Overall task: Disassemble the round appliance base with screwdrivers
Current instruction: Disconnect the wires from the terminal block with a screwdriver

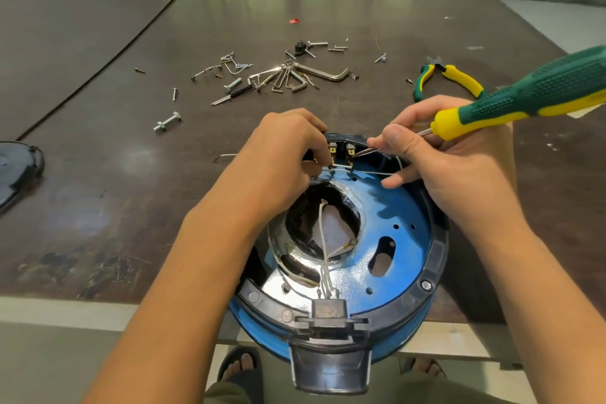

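The round appliance base [398,239], blue inside with a black rim, lies upside down at the table's near edge, white wires crossing its open middle. At its far rim, my left hand [278,154] pinches a white wire at the brass terminals [341,154]. My right hand [439,154] grips a green-and-yellow screwdriver [524,98] near its shaft, thumb and forefinger guiding the metal tip onto the right terminal. The handle sticks up to the right.
Loose screws, bolts and hex keys [285,77] lie scattered beyond the base. Green-and-yellow pliers [442,79] rest at the right. A black cover [16,170] sits at the left edge. My sandalled feet show below the table.
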